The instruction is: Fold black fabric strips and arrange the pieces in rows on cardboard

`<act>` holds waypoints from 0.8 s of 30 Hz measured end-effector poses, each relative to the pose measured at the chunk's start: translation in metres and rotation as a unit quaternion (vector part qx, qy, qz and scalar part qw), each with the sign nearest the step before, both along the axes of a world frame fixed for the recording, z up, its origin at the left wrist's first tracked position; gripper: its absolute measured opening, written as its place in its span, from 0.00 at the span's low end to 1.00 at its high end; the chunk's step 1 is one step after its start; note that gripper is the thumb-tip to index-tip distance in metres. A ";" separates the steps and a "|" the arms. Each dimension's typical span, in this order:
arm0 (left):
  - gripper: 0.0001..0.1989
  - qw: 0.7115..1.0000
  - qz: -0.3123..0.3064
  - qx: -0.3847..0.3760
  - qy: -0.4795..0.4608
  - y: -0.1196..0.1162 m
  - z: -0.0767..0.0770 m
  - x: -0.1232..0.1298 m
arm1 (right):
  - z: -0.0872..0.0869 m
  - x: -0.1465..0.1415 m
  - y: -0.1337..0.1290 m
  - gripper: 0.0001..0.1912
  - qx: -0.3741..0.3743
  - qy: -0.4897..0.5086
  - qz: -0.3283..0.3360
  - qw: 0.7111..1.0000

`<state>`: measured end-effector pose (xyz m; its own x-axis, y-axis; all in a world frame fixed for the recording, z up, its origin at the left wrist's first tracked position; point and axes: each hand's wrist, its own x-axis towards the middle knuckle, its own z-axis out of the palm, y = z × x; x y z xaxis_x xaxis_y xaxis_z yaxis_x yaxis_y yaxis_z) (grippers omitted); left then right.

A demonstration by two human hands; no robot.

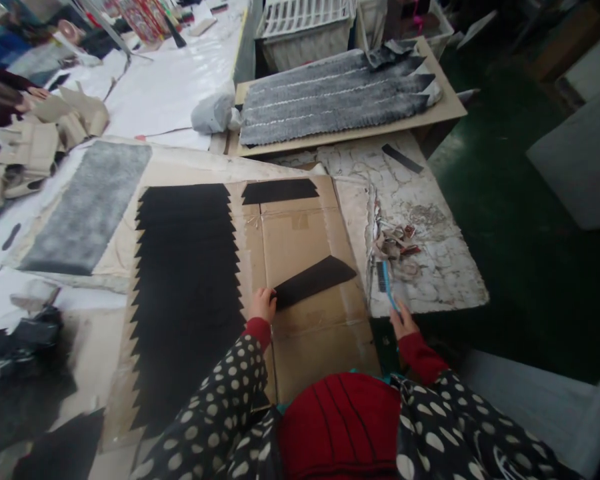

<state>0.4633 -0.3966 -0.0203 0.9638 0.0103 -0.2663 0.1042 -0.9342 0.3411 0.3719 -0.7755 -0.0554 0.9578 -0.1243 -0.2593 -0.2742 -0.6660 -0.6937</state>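
Note:
My left hand (263, 306) pinches the left end of a black strip (315, 281), which lies slanted on a flattened cardboard sheet (300, 233). My right hand (403, 320) is closed on the light blue handle of a brush (387, 283), whose dark bristles face left at the edge of the worn board. To the left of my left hand, a broad row of overlapping black pieces (185, 293) with toothed edges covers the cardboard. A smaller stack of black strips (280, 191) sits at the sheet's far edge.
Scraps (397, 242) lie on a cracked, stained board (445, 267) at the right. Behind, grey-coated strips (330, 97) rest on a raised panel (450, 100). A grey sheet (90, 200) and beige pieces (35, 143) are at the left, near another person's hand (39, 92).

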 end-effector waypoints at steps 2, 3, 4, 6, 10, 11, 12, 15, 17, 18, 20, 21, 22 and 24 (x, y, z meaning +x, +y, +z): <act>0.07 1.000 -0.002 -0.009 0.001 0.000 -0.003 -0.001 | 0.003 0.005 0.037 0.23 0.008 -0.025 0.065 0.998; 0.07 1.000 -0.002 -0.013 0.002 0.000 -0.005 -0.002 | 0.006 0.009 0.060 0.22 0.011 -0.031 0.104 0.994; 0.07 1.000 -0.001 -0.015 0.002 0.001 -0.006 -0.003 | 0.010 0.014 0.085 0.21 0.009 -0.035 0.149 0.988; 0.07 1.000 0.003 -0.019 0.000 0.002 -0.008 -0.004 | 0.021 0.024 0.132 0.22 -0.061 -0.043 0.287 0.955; 0.08 0.999 0.017 -0.028 -0.003 0.004 -0.013 -0.004 | 0.046 0.046 0.154 0.20 -0.152 -0.090 0.354 0.918; 0.07 0.999 0.018 -0.033 -0.003 0.004 -0.014 -0.004 | 0.050 0.051 0.139 0.19 -0.165 -0.092 0.338 0.922; 0.07 0.999 0.019 -0.038 -0.002 0.005 -0.016 -0.003 | 0.054 0.057 0.119 0.18 -0.176 -0.089 0.318 0.927; 0.06 0.998 0.024 -0.050 -0.004 0.005 -0.019 -0.002 | 0.062 0.072 0.052 0.18 -0.205 -0.068 0.264 0.940; 0.06 0.998 0.027 -0.055 -0.006 0.004 -0.020 -0.002 | 0.062 0.076 0.033 0.18 -0.219 -0.048 0.241 0.944; 0.06 0.998 0.030 -0.056 -0.007 0.004 -0.020 -0.002 | 0.060 0.075 0.037 0.17 -0.224 -0.035 0.235 0.945; 0.06 0.998 0.035 -0.057 -0.008 0.005 -0.020 -0.002 | 0.052 0.068 0.069 0.18 -0.222 -0.013 0.242 0.944; 0.06 0.998 0.036 -0.056 -0.009 0.005 -0.020 -0.002 | 0.046 0.063 0.092 0.19 -0.213 -0.005 0.256 0.943; 0.06 0.998 0.038 -0.055 -0.008 0.005 -0.019 -0.002 | 0.041 0.058 0.115 0.20 -0.196 -0.002 0.272 0.942; 0.06 0.998 0.038 -0.055 -0.006 0.006 -0.019 -0.002 | 0.031 0.051 0.146 0.20 -0.149 0.003 0.279 0.949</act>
